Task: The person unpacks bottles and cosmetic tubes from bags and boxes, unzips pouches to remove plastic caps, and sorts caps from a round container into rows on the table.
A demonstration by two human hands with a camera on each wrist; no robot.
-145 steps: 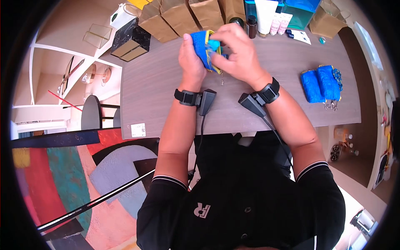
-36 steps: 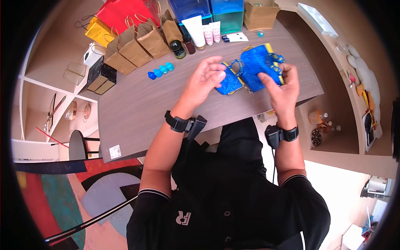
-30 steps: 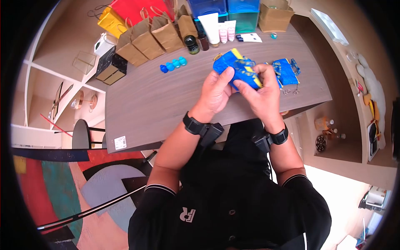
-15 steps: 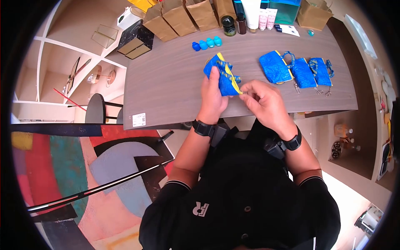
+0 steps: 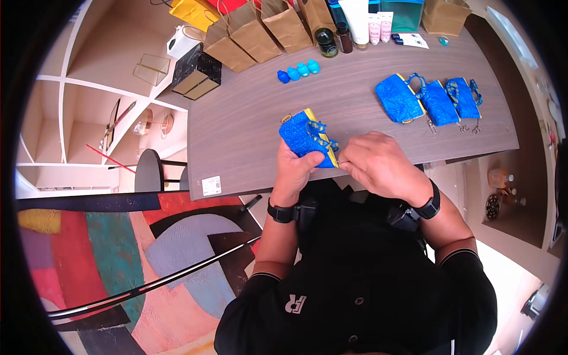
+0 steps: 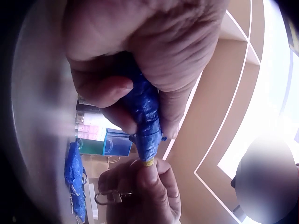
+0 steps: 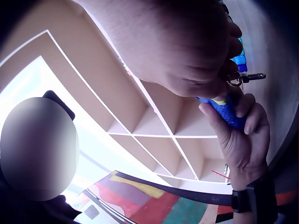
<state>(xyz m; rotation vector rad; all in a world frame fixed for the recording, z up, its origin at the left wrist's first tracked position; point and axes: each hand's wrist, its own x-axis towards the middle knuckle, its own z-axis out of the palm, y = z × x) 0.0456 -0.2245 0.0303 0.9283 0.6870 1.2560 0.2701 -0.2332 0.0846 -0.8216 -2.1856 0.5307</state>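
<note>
You grip a blue pouch with yellow trim point(image 5: 296, 141) at the centre of the frame, over the near edge of the bench point(image 5: 242, 118). Three similar pouches point(image 5: 399, 99) point(image 5: 436, 103) point(image 5: 462, 98) lie side by side at the upper right, apparently set aside and finished with; the one between your hands looks like the piece in progress. Whether its opening is fully closed, you cannot tell from here, so some work at its trimmed end may remain.

Your left hand point(image 5: 294, 173) pins the pouch, thumb across the front, the other fingers curled behind. Your right hand point(image 5: 378, 165) has its fingers curled in, thumb and fingertips pinching the yellow end at the pouch's lower right corner, beside a metal clasp point(image 6: 110, 197). Toward the upper centre, four small blue and turquoise pieces point(image 5: 294, 74) sit in a row, clear of your fingers.
</note>
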